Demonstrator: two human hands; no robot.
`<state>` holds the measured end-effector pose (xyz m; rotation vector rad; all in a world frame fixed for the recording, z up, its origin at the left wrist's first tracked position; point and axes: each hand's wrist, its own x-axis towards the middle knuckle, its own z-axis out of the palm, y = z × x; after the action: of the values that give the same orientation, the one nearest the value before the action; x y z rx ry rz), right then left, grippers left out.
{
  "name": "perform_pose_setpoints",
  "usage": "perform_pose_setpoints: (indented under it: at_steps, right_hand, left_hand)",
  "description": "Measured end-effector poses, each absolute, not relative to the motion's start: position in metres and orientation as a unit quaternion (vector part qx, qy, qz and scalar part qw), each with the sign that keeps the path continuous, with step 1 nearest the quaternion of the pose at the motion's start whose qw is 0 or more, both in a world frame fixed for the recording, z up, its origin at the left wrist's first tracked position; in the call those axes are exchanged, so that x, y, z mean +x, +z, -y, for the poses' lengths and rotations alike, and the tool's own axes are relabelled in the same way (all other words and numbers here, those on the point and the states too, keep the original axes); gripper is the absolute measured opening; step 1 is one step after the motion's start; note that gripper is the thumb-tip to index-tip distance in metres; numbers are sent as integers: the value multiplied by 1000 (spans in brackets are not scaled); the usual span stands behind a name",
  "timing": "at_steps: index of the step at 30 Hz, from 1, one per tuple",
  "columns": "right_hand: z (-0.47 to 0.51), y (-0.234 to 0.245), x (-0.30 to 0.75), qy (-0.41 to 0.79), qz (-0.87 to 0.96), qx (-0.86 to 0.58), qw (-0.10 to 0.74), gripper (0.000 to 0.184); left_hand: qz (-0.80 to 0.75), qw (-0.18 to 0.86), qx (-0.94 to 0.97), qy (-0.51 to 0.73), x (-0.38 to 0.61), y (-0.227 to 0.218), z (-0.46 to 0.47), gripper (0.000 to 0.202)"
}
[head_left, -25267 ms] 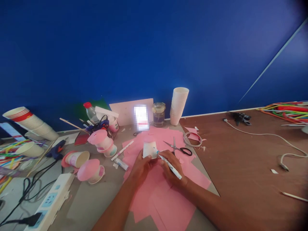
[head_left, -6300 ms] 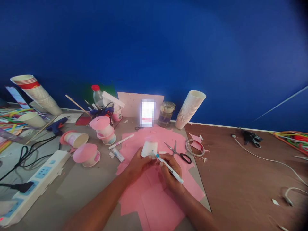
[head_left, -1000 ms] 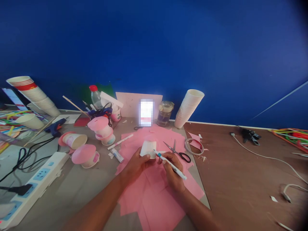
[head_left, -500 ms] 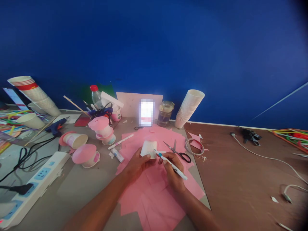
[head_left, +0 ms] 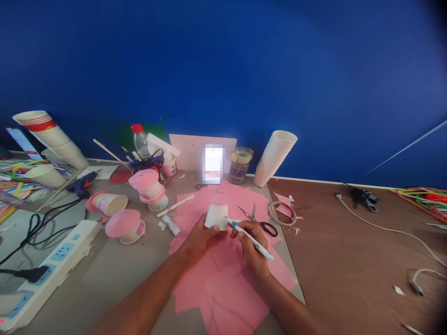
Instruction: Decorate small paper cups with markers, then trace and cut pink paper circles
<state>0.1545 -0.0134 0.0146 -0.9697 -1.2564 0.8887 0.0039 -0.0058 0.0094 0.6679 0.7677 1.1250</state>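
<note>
Gripping white cup (head_left: 216,216) in left hand (head_left: 204,236), marker (head_left: 262,250) in right hand (head_left: 252,246), above pink paper (head_left: 233,298), with roomy bench (head_left: 335,265) past its right edge.

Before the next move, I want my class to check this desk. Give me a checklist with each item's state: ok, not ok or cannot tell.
1. Small white cup gripped by the left hand: ok.
2. Marker held in the right hand: ok.
3. Marker tip touching the cup: cannot tell.
4. Pink sheets spread beneath the hands: ok.
5. Scissors closed: not ok, blades apart near the right hand.
6. Glue gun switched off: cannot tell.
</note>
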Motion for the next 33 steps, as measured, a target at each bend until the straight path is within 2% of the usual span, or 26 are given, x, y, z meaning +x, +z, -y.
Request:
perform_pose_setpoints:
  at_steps: [9,33]
  right_hand:
    - [13,6,156,426,532,-409,607,9]
    - [12,0,156,438,521,-397,616,9]
  left_hand:
    - [-352,724,299,513,4,11,5,38]
    - [-338,730,306,509,3,10,3,34]
